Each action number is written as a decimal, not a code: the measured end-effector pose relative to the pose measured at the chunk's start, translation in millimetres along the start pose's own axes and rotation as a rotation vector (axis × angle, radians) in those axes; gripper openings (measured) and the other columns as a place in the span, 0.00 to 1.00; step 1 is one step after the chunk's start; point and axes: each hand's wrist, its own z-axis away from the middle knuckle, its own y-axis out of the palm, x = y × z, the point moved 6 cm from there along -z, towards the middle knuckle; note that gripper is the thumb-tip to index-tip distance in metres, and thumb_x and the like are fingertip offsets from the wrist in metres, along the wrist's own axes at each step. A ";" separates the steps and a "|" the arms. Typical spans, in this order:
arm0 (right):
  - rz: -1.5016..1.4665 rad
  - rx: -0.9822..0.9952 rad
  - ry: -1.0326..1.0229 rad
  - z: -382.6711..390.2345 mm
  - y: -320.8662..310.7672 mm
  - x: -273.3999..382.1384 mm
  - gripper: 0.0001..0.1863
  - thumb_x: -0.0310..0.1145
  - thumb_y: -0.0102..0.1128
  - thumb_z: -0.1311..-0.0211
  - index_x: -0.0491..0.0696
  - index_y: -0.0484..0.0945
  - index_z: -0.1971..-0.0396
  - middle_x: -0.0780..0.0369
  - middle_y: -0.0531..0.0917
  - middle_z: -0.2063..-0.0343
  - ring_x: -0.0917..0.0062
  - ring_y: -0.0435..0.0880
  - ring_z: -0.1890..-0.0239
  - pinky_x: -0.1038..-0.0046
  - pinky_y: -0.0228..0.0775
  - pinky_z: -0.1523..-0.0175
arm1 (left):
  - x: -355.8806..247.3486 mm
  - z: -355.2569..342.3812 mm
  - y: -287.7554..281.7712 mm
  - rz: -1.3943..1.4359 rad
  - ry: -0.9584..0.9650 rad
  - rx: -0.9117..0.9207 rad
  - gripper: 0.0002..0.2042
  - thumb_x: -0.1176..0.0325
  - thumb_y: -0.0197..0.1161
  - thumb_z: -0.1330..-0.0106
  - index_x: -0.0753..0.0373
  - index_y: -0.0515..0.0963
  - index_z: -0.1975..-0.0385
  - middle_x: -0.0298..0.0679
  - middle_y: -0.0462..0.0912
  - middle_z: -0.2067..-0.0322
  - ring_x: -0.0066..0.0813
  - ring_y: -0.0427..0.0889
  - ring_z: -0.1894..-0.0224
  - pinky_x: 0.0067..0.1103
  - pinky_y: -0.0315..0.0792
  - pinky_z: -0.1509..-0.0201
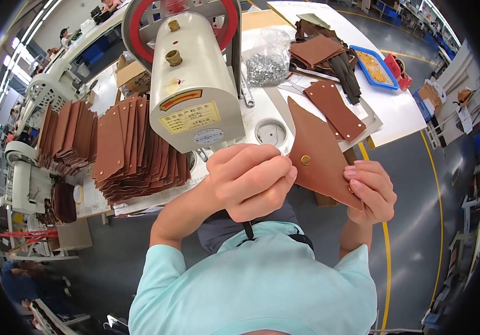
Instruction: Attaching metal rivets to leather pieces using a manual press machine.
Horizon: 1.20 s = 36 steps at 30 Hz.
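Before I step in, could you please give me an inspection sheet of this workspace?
Surface: white worktop, largely covered.
Job's things: brown piece with a brass-coloured stud, held up in front of a cream machine; studded brown pieces stacked left of the machine.
Clutter: clear bag of small metal parts, wrench, blue tray of yellowish bits.
Grips: right grip pinches the brown piece's right side; left grip has its fingers closed near the left edge, contents hidden.
Cables: nothing seen on the worktop.
Surroundings: grey floor with yellow lines; other people at upper left.
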 end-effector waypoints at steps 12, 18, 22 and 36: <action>-0.534 0.328 0.644 23.4 41.2 -29.2 0.05 0.19 0.65 0.55 0.37 0.84 0.75 0.55 0.86 0.76 0.70 0.85 0.75 0.76 0.77 0.69 | -41.7 67.4 -22.9 0.208 -0.654 0.225 0.07 0.80 0.67 0.48 0.66 0.74 0.77 0.42 0.84 0.72 0.34 0.84 0.70 0.23 0.81 0.68; -0.711 0.679 1.389 138.0 163.3 -71.5 0.08 0.27 0.68 0.44 0.38 0.84 0.67 0.63 0.85 0.73 0.84 0.79 0.72 0.81 0.71 0.67 | -42.8 226.1 -33.7 0.500 -1.912 0.202 0.12 0.74 0.71 0.44 0.68 0.77 0.63 0.38 0.82 0.66 0.18 0.81 0.67 0.18 0.77 0.63; -0.749 0.768 1.613 161.1 230.9 -78.8 0.08 0.28 0.67 0.42 0.38 0.83 0.66 0.64 0.84 0.73 0.85 0.79 0.72 0.82 0.71 0.68 | -9.5 267.6 -45.9 0.303 -1.856 0.386 0.15 0.68 0.69 0.41 0.69 0.78 0.56 0.40 0.84 0.66 0.20 0.81 0.68 0.18 0.76 0.63; -0.702 0.690 1.420 151.5 284.7 -88.3 0.18 0.21 0.69 0.48 0.38 0.78 0.55 0.59 0.82 0.59 0.74 0.79 0.59 0.74 0.74 0.55 | 45.1 301.4 -33.9 0.165 -1.843 0.331 0.16 0.65 0.68 0.45 0.64 0.81 0.58 0.44 0.85 0.70 0.36 0.85 0.69 0.26 0.75 0.63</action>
